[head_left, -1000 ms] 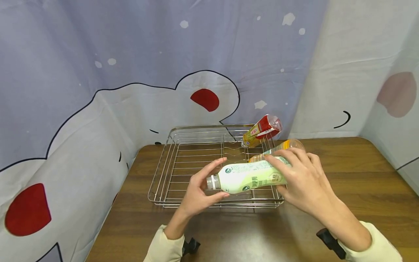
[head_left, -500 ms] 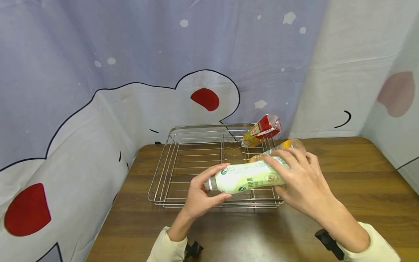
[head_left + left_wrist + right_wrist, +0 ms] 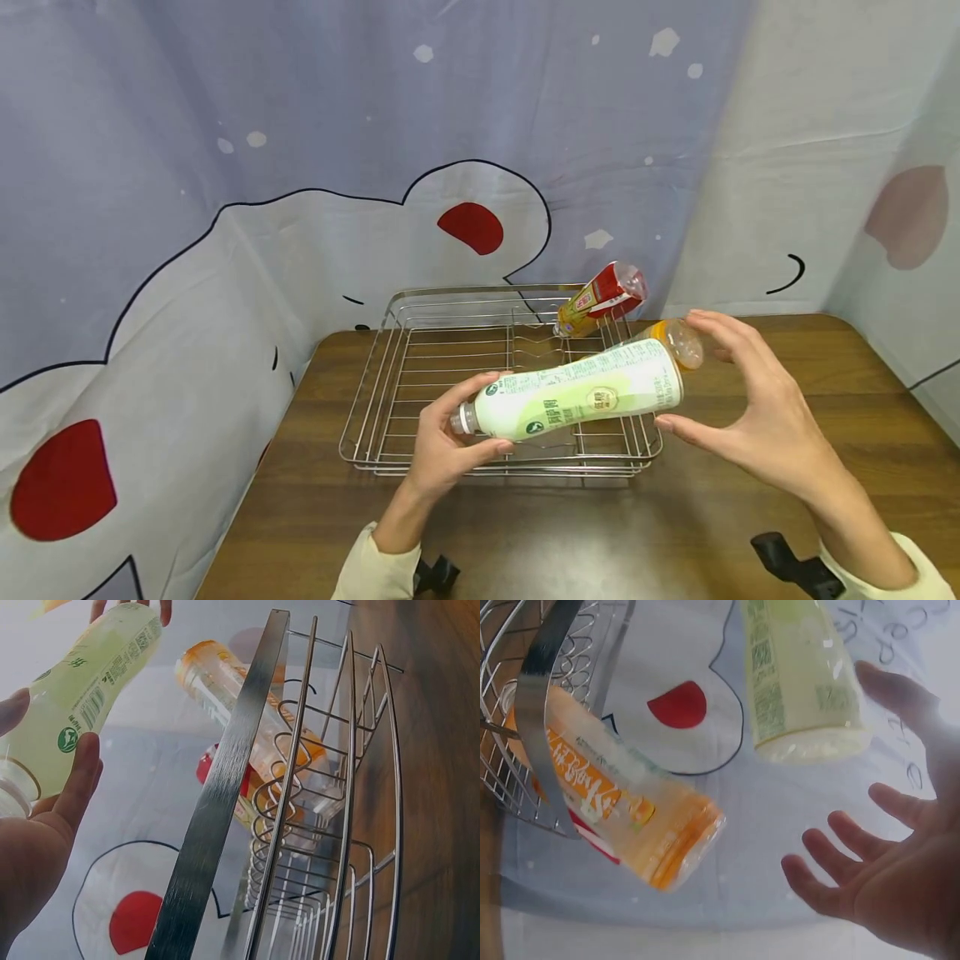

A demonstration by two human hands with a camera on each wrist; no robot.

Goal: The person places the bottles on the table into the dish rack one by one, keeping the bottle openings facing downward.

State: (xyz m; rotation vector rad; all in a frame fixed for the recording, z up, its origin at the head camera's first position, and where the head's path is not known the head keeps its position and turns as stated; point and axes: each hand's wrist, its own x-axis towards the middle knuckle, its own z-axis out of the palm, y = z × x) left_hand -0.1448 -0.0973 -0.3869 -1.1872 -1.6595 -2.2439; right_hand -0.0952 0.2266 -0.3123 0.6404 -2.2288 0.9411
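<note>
A pale green-labelled bottle [image 3: 577, 392] is held over the wire rack, lying nearly level with its base raised a little to the right. Around its capped neck end, my left hand [image 3: 450, 437] grips with thumb and fingers. My right hand [image 3: 772, 408] is spread beside the base, fingers apart; whether the thumb tip still touches the bottle I cannot tell. Behind the green bottle, an orange-labelled bottle [image 3: 619, 795] leans in the rack, partly hidden in the head view. Farther back a red-and-yellow bottle [image 3: 600, 298] leans neck down in the rack.
The metal wire rack [image 3: 450, 461] has raised rims and wavy wire dividers [image 3: 274, 787]. It stands on a brown wooden table [image 3: 315, 517]. A patterned curtain [image 3: 300, 275] hangs close behind the table and along its left side.
My right hand has released the green bottle's base and drawn back to the right, fingers spread. My left hand has shifted slightly left with the bottle, whose base now shows.
</note>
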